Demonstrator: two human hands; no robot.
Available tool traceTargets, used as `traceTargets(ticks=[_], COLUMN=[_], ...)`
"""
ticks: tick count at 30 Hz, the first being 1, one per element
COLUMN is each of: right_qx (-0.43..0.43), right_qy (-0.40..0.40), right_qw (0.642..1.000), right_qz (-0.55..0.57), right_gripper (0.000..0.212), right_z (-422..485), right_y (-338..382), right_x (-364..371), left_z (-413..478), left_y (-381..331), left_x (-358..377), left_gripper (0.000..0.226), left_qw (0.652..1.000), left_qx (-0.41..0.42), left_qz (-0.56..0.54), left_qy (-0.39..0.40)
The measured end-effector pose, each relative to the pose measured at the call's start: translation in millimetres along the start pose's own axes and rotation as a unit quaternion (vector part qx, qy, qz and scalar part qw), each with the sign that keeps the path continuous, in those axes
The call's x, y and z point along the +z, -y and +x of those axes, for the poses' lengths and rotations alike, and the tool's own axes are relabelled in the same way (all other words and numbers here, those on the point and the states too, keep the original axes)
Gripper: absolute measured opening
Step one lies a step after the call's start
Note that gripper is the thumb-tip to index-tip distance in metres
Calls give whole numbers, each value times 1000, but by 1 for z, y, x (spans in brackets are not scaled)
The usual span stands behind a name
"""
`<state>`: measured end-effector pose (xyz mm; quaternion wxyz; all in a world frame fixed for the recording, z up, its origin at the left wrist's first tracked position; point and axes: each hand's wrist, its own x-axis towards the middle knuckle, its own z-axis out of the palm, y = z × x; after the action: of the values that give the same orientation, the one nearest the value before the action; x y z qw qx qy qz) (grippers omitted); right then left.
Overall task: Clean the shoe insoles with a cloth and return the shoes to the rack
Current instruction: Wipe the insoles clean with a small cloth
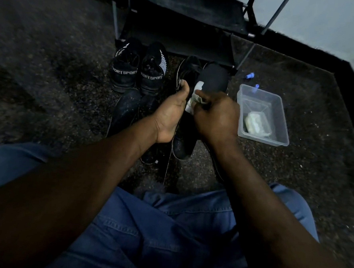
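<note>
The dark insole (213,77) is held up over the carpet, its long axis running away from the person toward the rack (178,30), with its far end free and its near end hidden behind the hands. A pale cloth (191,102) is bunched against that near end, between the 2 hands. The right hand (214,113) is closed around the cloth, fingers curled and pressed together on it, so it is the nearer hand for wiping; the uncleaned length seems to lie straight ahead of its knuckles, so a stroke would push outward along the axis. The left hand (171,110) steadies the insole's left edge, thumb up; its other fingers are out of sight. Beneath the hands lies a black shoe (182,142). A SPORT pair (138,69) stands by the rack's foot, and a clear tub (262,116) sits to the right
</note>
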<state>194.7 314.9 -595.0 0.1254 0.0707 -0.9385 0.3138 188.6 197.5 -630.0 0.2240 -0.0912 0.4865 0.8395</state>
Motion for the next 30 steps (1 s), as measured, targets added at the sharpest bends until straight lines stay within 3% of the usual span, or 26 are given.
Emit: traceTargets(ticks=[7,9,15,21,26,30], right_qx=[-52,-70,-87,-32,-43,-56], right_qy=[-21,-25,-5,-26,-68,-36], right_qw=[998,997,995,998,997,997], right_qz=[5,7,54,50,-7,-33], right_gripper=[34,34,21,31,16,24], right_z=[-24,-37,-74,-35,0,-14], right_y=[6,4,7,9,9,11], right_x=[15,16,11,11,12,16], left_z=[2,2,5,3,3,5], left_y=[0,-4,-7,-5,-3,-2], left_x=[1,-2,-6,-3,-4,-6], left_gripper=[75,84,95,96,79,78], left_qw=[999,999,992,997,999,999], left_qx=[-20,-17,-9,-33,-16,-11], left_qz=[-28,-42,-128,-68,-24,-18], left_qy=[-32,-23,-1,-3,-33,-31])
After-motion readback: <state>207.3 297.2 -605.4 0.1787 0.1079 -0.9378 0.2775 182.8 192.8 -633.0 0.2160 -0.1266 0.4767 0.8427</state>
